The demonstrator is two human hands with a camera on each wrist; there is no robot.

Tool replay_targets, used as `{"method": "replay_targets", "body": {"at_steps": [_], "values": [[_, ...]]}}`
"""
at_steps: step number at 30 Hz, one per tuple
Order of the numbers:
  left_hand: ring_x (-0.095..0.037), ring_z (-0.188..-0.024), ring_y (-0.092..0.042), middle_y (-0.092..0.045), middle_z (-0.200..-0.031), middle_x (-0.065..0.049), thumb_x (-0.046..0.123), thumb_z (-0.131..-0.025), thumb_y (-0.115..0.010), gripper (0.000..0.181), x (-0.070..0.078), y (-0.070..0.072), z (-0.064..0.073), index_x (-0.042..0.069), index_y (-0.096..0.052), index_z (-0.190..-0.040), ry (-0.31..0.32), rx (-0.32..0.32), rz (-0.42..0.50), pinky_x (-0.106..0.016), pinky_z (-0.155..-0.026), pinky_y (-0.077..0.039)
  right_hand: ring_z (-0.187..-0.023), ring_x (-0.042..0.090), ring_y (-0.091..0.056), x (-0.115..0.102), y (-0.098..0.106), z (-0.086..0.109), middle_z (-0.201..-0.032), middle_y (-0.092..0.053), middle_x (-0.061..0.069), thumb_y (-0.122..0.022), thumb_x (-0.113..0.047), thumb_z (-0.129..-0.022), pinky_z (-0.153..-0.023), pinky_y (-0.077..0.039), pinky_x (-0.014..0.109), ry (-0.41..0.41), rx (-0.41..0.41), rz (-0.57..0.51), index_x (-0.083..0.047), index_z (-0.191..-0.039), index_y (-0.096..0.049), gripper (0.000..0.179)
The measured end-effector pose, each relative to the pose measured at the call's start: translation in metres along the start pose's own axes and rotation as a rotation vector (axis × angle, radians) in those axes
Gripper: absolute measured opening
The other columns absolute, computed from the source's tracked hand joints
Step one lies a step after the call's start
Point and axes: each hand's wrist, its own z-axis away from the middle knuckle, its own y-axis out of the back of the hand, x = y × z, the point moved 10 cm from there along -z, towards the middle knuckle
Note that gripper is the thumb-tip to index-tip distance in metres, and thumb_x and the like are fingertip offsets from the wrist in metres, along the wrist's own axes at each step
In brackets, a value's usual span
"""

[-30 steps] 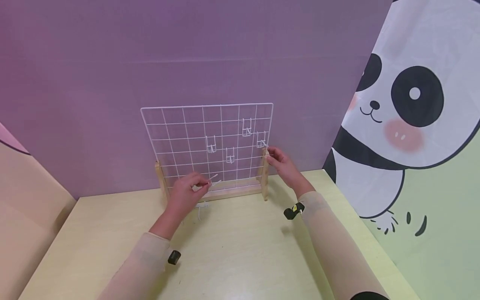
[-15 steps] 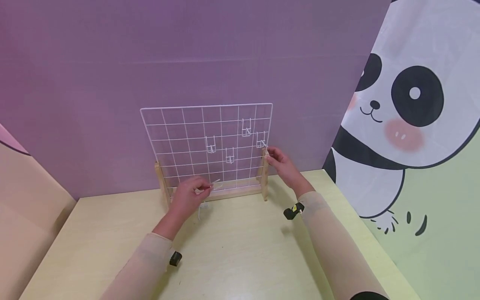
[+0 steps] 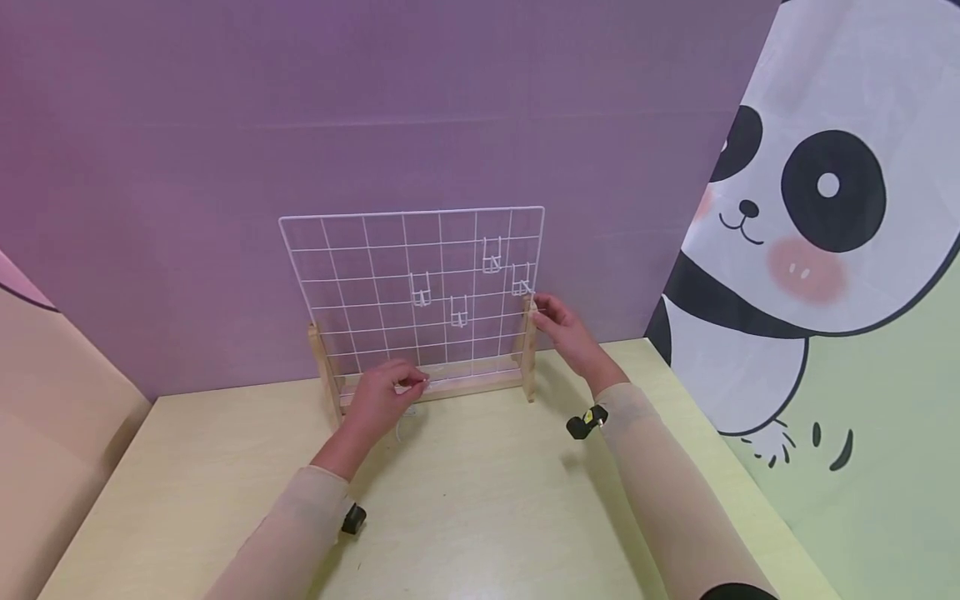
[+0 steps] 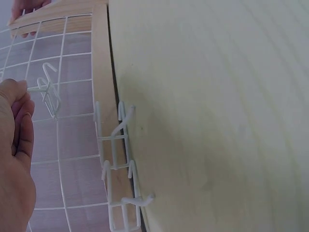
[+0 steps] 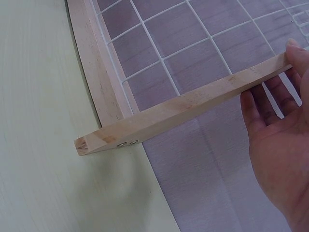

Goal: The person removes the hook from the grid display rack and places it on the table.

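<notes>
My left hand (image 3: 386,396) pinches a white wire hook (image 4: 49,93) by its prong, low in front of the white wire grid panel (image 3: 405,212). In the left wrist view the hook's bent ends point toward the grid wires. My right hand (image 3: 566,333) holds the top of the right wooden post (image 5: 183,104) of the stand, thumb on one side and fingers on the other. Several similar hooks hang on the grid, among them an upper one (image 3: 492,264) and one left of centre (image 3: 422,297).
Two loose hooks, one (image 4: 115,137) above the other (image 4: 124,208) in the left wrist view, are by the stand's wooden base bar (image 4: 102,53). The stand is on a pale wood table (image 3: 480,500), before a purple backdrop (image 3: 405,100). A panda-printed wall (image 3: 862,400) borders the right.
My left hand has moved down and slightly right with the hook, toward the lower rows of the grid. The right hand keeps its place on the post.
</notes>
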Motion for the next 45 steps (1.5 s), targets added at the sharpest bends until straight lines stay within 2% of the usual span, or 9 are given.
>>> {"method": "replay_targets", "body": {"at_steps": [10,25,35,39,45], "values": [[-0.019,-0.093,-0.073,-0.076,-0.099,0.001,0.000,-0.095,-0.086,0.012,-0.004,-0.012,0.003,0.010,-0.085,-0.102,-0.011,-0.051,0.001,-0.042,-0.085,-0.066,-0.141,0.033,-0.054,-0.002,0.000,-0.002,-0.148,-0.060,0.020,-0.055,-0.014,-0.118,-0.130,-0.034,0.053,0.018,-0.002,-0.002,0.001,-0.156,-0.052,0.041],[-0.016,-0.087,-0.070,-0.075,-0.095,0.002,-0.002,-0.095,-0.085,0.012,-0.011,-0.025,0.002,0.009,-0.084,-0.098,0.036,-0.147,0.003,-0.036,-0.081,-0.066,-0.141,0.033,-0.054,-0.002,0.001,-0.003,-0.148,-0.061,0.019,-0.055,-0.016,-0.118,-0.130,-0.034,0.053,0.010,0.002,0.002,-0.001,-0.155,-0.052,0.041],[-0.012,-0.083,-0.068,-0.074,-0.091,0.003,-0.003,-0.094,-0.085,0.012,-0.013,-0.036,0.001,0.008,-0.083,-0.095,-0.004,-0.226,-0.079,-0.033,-0.079,-0.065,-0.139,0.033,-0.055,-0.002,0.000,-0.003,-0.145,-0.061,0.020,-0.056,-0.012,-0.117,-0.129,-0.035,0.054,0.017,0.009,-0.021,0.002,-0.153,-0.053,0.039],[-0.012,-0.082,-0.066,-0.073,-0.091,0.003,-0.002,-0.094,-0.086,0.011,-0.014,-0.039,0.001,0.009,-0.083,-0.095,0.003,-0.254,-0.102,-0.032,-0.079,-0.064,-0.139,0.032,-0.055,-0.002,0.000,-0.002,-0.146,-0.061,0.020,-0.056,-0.014,-0.117,-0.129,-0.034,0.054,0.012,0.006,-0.017,0.002,-0.153,-0.053,0.039],[-0.011,-0.081,-0.064,-0.073,-0.091,0.004,0.000,-0.094,-0.086,0.009,-0.017,-0.044,0.002,0.009,-0.084,-0.097,0.007,-0.290,-0.127,-0.032,-0.078,-0.063,-0.136,0.030,-0.054,-0.002,-0.001,-0.001,-0.149,-0.058,0.027,-0.055,-0.013,-0.117,-0.128,-0.036,0.053,0.032,-0.012,-0.016,0.004,-0.154,-0.051,0.041]]}}
